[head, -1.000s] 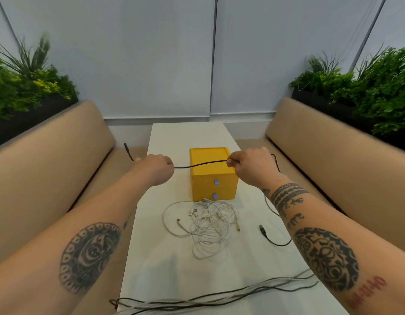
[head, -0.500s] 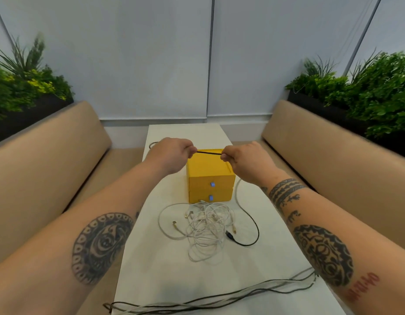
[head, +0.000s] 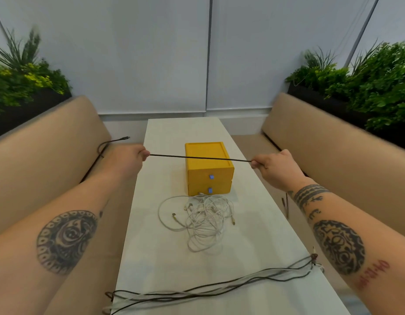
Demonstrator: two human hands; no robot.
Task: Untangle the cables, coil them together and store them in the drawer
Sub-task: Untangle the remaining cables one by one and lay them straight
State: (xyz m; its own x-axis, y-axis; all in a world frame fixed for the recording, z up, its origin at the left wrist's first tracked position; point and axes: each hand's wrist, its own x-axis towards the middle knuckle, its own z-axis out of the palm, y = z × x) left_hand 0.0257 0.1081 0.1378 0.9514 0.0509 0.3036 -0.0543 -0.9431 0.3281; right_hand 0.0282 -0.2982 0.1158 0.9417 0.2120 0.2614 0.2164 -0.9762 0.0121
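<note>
Black cable (head: 197, 157) stretched taut above the yellow drawer box (head: 208, 169). The left hand (head: 128, 159) and right hand (head: 274, 165) each pinch it with curled fingers. White cable tangle (head: 203, 217) lies just in front of the box. Mixed cable bundle (head: 219, 289) lies nearer, partly cut off. Red forearm writing (head: 374, 273) is blurred and unreadable.

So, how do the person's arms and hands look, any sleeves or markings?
No sleeves or gloves: the left hand and right hand are bare. Left forearm: a round dark tattoo with an eye-like centre. Right forearm: dark wrist bands, an oval patterned tattoo, red lettering.
</note>
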